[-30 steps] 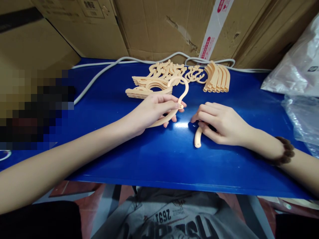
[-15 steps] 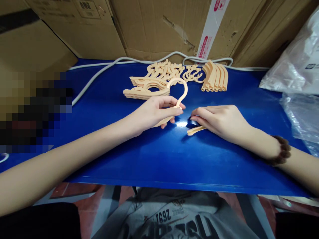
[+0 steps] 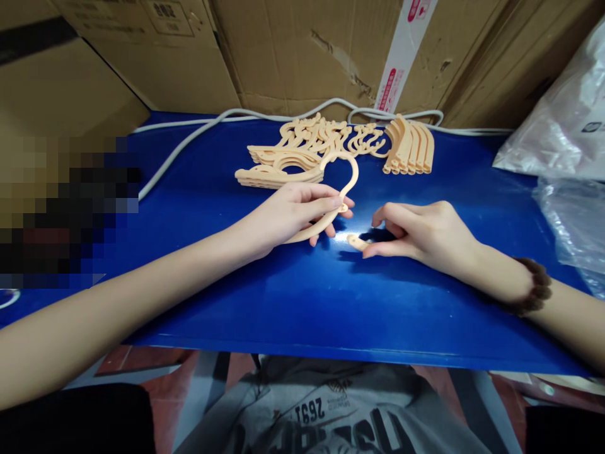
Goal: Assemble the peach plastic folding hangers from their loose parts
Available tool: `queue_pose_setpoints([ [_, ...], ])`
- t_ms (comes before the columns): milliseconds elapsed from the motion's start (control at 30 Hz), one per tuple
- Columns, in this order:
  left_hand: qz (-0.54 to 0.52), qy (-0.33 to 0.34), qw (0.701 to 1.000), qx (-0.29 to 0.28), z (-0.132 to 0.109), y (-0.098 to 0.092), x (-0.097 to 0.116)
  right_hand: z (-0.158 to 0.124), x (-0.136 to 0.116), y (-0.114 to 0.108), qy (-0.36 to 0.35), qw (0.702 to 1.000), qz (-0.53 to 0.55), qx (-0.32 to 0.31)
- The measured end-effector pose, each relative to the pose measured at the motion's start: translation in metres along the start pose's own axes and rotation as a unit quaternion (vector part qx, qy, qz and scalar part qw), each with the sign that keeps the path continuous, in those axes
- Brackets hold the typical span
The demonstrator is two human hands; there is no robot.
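Note:
My left hand (image 3: 305, 211) is closed on a cream plastic hanger hook (image 3: 352, 173) and the curved hanger arm (image 3: 314, 233) below it; thumb and forefinger pinch where the two meet. The hook curls up and away from me. To the right, my right hand (image 3: 418, 233) grips another hanger arm (image 3: 358, 243) between thumb and fingers. Its flat, holed end points at my left hand, a small gap apart from the hook piece; the rest of it is hidden by my palm and fingers.
On the blue table (image 3: 283, 309) lie stacked hanger parts (image 3: 278, 176), a heap of hooks (image 3: 314, 133) and a row of hanger arms (image 3: 411, 148). A white cable (image 3: 184, 148) runs along cardboard boxes (image 3: 307, 57). Clear plastic bags (image 3: 553, 139) stand at the right.
My right hand has turned the hanger arm in its fingers, so its holed end now shows facing left. My left hand has tilted its hook and arm slightly, exposing their joint.

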State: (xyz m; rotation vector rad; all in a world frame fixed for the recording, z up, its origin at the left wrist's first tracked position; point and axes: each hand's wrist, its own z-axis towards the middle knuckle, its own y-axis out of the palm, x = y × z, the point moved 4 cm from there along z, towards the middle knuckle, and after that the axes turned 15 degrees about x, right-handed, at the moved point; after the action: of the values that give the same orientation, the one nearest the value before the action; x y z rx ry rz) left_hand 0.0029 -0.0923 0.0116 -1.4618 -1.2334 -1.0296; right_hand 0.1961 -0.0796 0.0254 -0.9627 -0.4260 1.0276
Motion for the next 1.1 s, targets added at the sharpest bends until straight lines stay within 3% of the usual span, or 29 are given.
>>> queue_pose_setpoints([
  [433, 0.024, 0.0, 1.0, -0.005, -0.004, 0.001, 0.005, 0.001, -0.005, 0.001, -0.065, 0.997, -0.043, -0.015],
  [733, 0.033, 0.01, 0.999, -0.028, -0.005, 0.001, 0.005, 0.0, -0.01, 0.009, -0.101, 0.98, -0.162, -0.048],
  [967, 0.025, 0.018, 0.998, -0.058, -0.007, 0.003, 0.004, 0.001, -0.02, 0.005, -0.157, 0.963, -0.219, 0.01],
  [1100, 0.023, 0.01, 0.997, -0.074, -0.006, 0.003, 0.006, 0.001, -0.022, 0.004, -0.165, 0.957, -0.24, 0.013],
])
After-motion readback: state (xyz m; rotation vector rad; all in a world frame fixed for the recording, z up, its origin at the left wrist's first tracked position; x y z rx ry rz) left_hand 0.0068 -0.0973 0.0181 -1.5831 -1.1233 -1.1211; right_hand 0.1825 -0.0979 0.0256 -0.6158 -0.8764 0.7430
